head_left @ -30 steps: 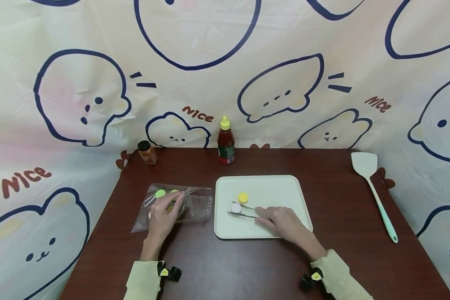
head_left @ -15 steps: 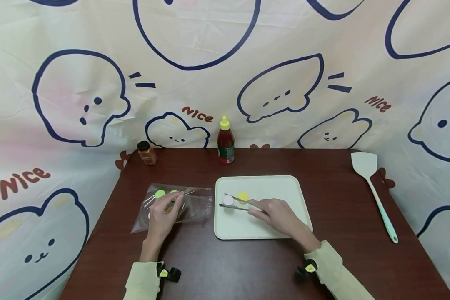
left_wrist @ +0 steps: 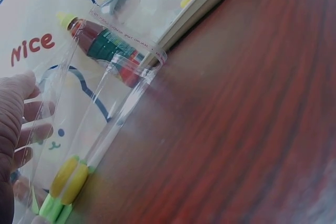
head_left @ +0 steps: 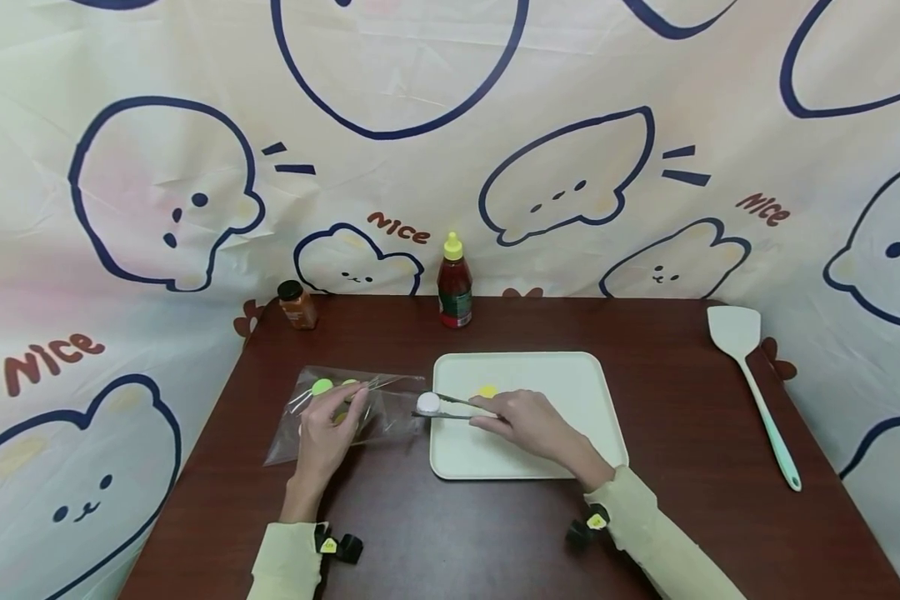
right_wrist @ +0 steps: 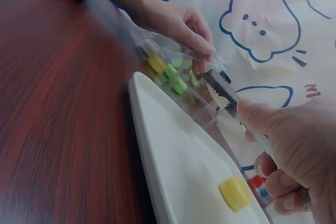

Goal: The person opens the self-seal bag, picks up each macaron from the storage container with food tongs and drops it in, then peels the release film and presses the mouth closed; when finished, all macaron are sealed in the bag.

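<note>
In the head view my left hand [head_left: 324, 429] pinches the upper film of a clear plastic bag [head_left: 393, 425], holding it raised. Green discs [head_left: 322, 387] and yellow ones [left_wrist: 74, 183] lie inside the bag. My right hand [head_left: 532, 427] grips metal tongs [head_left: 457, 416], whose tips hold a white round piece [head_left: 428, 403] at the bag's right edge, over the left rim of a white tray [head_left: 525, 467]. A yellow piece [right_wrist: 235, 193] stays on the tray, partly hidden by the right hand in the head view.
A red sauce bottle [head_left: 455, 287] with a yellow cap stands behind the tray. At the back left is a small black-lidded jar [head_left: 297, 306]. To the tray's right lies a white spatula [head_left: 753, 387] with a pale green handle. A patterned cloth hangs behind the table.
My right hand has moved left, carrying the tongs and the white piece from above the tray to the bag's edge. The left hand stays in place on the bag.
</note>
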### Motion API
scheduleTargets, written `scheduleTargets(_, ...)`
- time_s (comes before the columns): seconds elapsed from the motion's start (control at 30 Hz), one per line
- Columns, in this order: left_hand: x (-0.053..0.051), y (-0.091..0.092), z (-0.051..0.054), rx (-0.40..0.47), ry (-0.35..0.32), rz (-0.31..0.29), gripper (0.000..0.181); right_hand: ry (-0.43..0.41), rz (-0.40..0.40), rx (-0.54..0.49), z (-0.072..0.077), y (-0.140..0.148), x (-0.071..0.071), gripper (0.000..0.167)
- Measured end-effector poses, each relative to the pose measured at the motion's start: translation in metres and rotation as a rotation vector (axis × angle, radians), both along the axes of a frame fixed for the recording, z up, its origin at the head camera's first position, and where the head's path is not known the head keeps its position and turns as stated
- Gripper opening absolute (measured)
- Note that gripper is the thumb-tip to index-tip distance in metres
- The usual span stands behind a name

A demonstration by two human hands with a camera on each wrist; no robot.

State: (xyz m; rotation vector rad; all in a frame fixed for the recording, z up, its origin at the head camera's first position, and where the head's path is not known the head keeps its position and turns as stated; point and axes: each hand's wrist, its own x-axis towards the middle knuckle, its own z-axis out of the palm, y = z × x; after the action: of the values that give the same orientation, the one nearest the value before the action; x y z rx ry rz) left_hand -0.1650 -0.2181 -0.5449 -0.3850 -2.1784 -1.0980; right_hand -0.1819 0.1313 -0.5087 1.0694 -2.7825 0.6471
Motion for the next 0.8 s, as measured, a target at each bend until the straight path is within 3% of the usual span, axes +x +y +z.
scheduleTargets(0.27,0.000,0.000,0.002,-0.005,-0.001,-0.003,0.017,0.002,0.086,0.041,-0.001,-0.028,-0.009,0.039)
scheduleTargets(0.6,-0.001,0.000,0.001,-0.014,0.014,-0.001,0.017,-0.067,0.196,0.077,-0.012,-0.068,-0.019,0.043)
scheduleTargets(0.8,-0.002,0.002,0.000,-0.008,0.064,-0.028,0.020,-0.060,0.267,0.092,-0.017,-0.085,-0.023,0.034)
